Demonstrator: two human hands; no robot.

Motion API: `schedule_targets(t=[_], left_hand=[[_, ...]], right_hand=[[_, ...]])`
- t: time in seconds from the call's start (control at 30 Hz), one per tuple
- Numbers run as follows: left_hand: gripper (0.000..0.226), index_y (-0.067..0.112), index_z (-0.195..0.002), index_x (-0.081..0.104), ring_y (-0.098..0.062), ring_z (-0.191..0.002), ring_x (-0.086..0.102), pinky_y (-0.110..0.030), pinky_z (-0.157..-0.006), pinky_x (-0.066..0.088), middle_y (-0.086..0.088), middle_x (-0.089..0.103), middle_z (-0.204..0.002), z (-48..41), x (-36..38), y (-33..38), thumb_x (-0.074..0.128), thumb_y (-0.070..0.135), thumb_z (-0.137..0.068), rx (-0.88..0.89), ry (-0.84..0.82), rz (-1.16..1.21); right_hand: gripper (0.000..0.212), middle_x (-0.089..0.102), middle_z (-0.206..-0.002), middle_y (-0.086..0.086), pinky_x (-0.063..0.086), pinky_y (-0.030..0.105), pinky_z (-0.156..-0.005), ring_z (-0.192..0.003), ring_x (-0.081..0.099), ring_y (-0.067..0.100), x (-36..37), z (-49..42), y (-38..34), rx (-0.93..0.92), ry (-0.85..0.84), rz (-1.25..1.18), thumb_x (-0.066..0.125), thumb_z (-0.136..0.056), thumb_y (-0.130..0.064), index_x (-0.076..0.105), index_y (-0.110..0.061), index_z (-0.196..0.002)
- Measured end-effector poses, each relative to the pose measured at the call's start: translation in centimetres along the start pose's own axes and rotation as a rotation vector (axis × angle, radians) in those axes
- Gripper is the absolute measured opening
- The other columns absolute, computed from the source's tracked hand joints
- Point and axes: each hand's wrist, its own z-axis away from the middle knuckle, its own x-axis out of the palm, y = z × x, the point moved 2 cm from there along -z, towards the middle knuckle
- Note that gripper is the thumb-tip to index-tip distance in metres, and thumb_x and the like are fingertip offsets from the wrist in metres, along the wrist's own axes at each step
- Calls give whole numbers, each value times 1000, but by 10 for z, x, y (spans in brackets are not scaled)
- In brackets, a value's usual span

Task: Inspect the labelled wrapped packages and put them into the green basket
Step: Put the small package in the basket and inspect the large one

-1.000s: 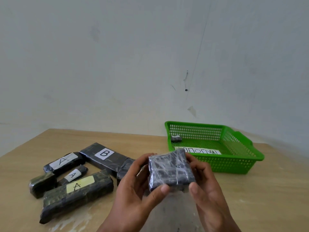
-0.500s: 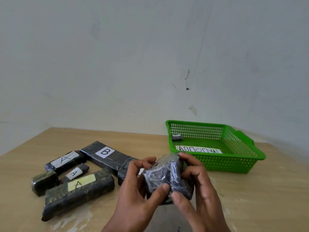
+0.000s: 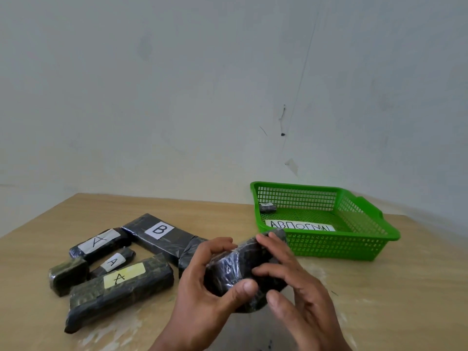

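Note:
A black plastic-wrapped package (image 3: 235, 269) is held above the wooden table (image 3: 379, 300) between both hands; no label shows on it. My left hand (image 3: 202, 295) grips its left side, thumb across the front. My right hand (image 3: 291, 279) holds its right side with fingers curled over the top. The green basket (image 3: 354, 249) stands at the right, with one small wrapped package (image 3: 267, 207) and a paper label (image 3: 300, 225) inside. On the left lie several wrapped packages: one marked B (image 3: 162, 236) and three marked A (image 3: 98, 243) (image 3: 112, 262) (image 3: 121, 279).
An unlabelled dark package (image 3: 67, 276) lies at the far left of the pile, and another (image 3: 188, 254) sits partly hidden behind my left hand. A pale wall (image 3: 228, 84) rises behind the table's far edge.
The package has been turned in my hands from a flat face toward me to an edge-on tilt. My right fingers have shifted over its top. The pile and basket have not moved.

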Motion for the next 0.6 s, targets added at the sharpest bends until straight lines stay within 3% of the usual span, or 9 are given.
schedule_targets(t=[0.17, 0.3, 0.37, 0.47, 0.6], left_hand=[[64, 12, -116, 67, -41, -105, 69, -68, -88, 55, -14, 69, -118, -1, -3, -3, 87, 47, -67, 13, 19, -5], [55, 1, -113, 65, -59, -98, 59, -66, -82, 51, -30, 61, -110, -4, -4, -7, 78, 34, -71, 15, 10, 154], [51, -3, -108, 66, -64, -95, 54, -59, -80, 48, -38, 55, -105, -6, -7, -7, 73, 31, -71, -9, 24, 228], [46, -2, -103, 68, -65, -96, 53, -64, -81, 44, -41, 54, -102, -7, -6, -3, 69, 35, -75, -29, 31, 239], [43, 6, -109, 72, -56, -103, 59, -71, -91, 46, -33, 61, -107, -6, -7, 8, 65, 40, -84, -68, -45, 145]], right_hand=[[32, 64, -144, -7, 39, 37, -120, -145, 50, 18, -2, -2, 11, 39, 123, 89, 70, -93, -20, 71, -19, -125], [51, 63, -142, -13, 42, 18, -112, -138, 55, 7, -22, -6, 23, 195, 292, 244, 70, -85, -50, 67, -29, -131], [68, 65, -141, -14, 48, 23, -108, -135, 58, 4, -31, -7, 29, 394, 272, -13, 76, -72, -61, 66, -38, -135], [90, 70, -137, 3, 55, 43, -102, -126, 68, 22, -34, -9, 31, 591, 143, -513, 94, -49, -61, 72, -32, -132], [80, 74, -117, 29, 64, 44, -77, -100, 76, 41, -27, -12, 20, 623, 77, -630, 98, -50, -49, 75, -7, -114]])
